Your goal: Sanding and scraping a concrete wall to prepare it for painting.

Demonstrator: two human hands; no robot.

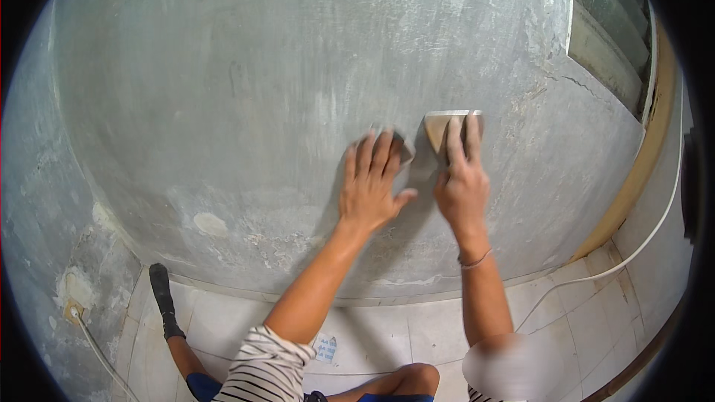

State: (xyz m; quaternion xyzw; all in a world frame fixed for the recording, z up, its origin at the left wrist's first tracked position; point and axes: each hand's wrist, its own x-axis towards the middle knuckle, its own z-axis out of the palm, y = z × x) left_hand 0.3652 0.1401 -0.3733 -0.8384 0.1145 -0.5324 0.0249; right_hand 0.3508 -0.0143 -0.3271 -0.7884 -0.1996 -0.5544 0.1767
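Observation:
My left hand [371, 178] lies against the grey plastered wall [251, 95]. Its fingers press a folded dark sheet [403, 151], apparently sandpaper; motion blurs it and the fingers hide most of it. To the right, my right hand [463, 178] grips a broad putty knife [438, 131]. Two fingers stretch along the blade, whose straight edge points up and meets the wall. The knife's handle is hidden inside the palm. A small gap separates the two hands.
A printed paper piece [326, 348] lies on the tiled floor [380, 340]. White cables run from a wall socket [72, 310] at left and along the right side [651, 245]. Louvred window glass [606, 39] is upper right, beside a wooden frame [614, 206]. My socked foot [162, 290] is by the left corner.

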